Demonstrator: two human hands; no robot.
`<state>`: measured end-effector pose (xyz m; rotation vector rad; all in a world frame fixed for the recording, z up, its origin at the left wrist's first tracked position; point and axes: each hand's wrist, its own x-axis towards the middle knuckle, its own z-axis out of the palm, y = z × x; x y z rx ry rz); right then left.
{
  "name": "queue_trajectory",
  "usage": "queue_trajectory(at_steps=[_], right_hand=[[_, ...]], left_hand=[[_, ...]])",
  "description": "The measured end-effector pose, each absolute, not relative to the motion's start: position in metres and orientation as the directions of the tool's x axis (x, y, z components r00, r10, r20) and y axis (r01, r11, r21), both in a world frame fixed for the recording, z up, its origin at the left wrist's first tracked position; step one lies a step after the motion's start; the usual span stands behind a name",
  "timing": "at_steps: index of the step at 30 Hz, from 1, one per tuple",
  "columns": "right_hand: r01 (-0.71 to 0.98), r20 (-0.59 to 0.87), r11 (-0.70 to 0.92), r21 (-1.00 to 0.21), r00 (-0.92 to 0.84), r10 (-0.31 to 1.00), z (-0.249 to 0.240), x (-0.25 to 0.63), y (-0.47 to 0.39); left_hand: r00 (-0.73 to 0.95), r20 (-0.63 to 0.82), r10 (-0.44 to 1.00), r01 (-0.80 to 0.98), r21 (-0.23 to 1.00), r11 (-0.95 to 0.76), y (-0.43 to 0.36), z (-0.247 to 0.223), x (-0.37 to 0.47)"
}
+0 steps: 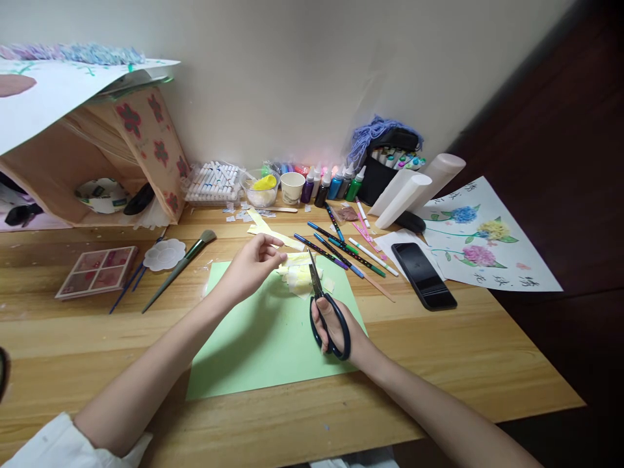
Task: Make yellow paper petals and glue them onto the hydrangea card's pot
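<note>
My right hand (pixel 334 328) is wrapped round the handles of black scissors (pixel 341 338), whose blades point away from me and look nearly closed. To their left, my left hand (pixel 256 263) is over the top of a light green sheet (pixel 244 351), thumb and fingers bent toward each other near a pale yellow strip. Whether the fingertips pinch anything is too small to tell. Yellow and whitish paper pieces (pixel 298 281) lie on the sheet beside the blades. More yellow strips (pixel 280 238) rest on the wooden table just behind my left hand.
Several pens (pixel 348 250) lie behind the scissors, with a black phone (pixel 424 276) and flower drawing (pixel 480 237) at the right. A brush (pixel 180 270) and pink palette (pixel 97 272) are at the left. Paint bottles (pixel 335 185), a paper cup (pixel 292 188) and markers (pixel 214 182) line the wall.
</note>
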<state>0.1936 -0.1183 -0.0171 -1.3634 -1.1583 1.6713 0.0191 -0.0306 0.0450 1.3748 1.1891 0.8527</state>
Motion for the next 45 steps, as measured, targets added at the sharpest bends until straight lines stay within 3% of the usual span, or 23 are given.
queue_trajectory(at_steps=[7, 12, 17, 30, 36, 45], right_hand=[[-0.051, -0.404, -0.423, -0.904, -0.213, 0.889, -0.019, 0.194, -0.113], [-0.096, -0.440, -0.519, -0.849, -0.414, 0.797, -0.008, 0.196, -0.107], [-0.062, -0.376, -0.464, -0.883, -0.496, 0.783, -0.007, 0.194, -0.115], [0.007, -0.368, -0.402, -0.916, -0.415, 0.832, 0.000, 0.190, -0.114], [-0.059, -0.353, -0.404, -0.913, -0.383, 0.854, -0.007, 0.186, -0.113], [-0.014, -0.440, -0.458, -0.889, -0.254, 0.862, -0.010, 0.187, -0.113]], left_hand=[[0.236, -0.060, 0.970, 0.213, 0.977, 0.009, -0.028, 0.040, 0.017], [0.177, -0.014, 0.984, 0.162, 0.987, -0.015, -0.025, 0.037, 0.018], [0.157, -0.021, 0.987, 0.105, 0.994, 0.004, -0.029, 0.035, 0.024], [0.199, -0.082, 0.976, 0.115, 0.992, 0.060, -0.037, 0.038, 0.032], [0.212, -0.064, 0.975, 0.133, 0.991, 0.036, -0.036, 0.034, 0.030], [0.250, -0.073, 0.966, 0.180, 0.983, 0.028, -0.030, 0.031, 0.023]])
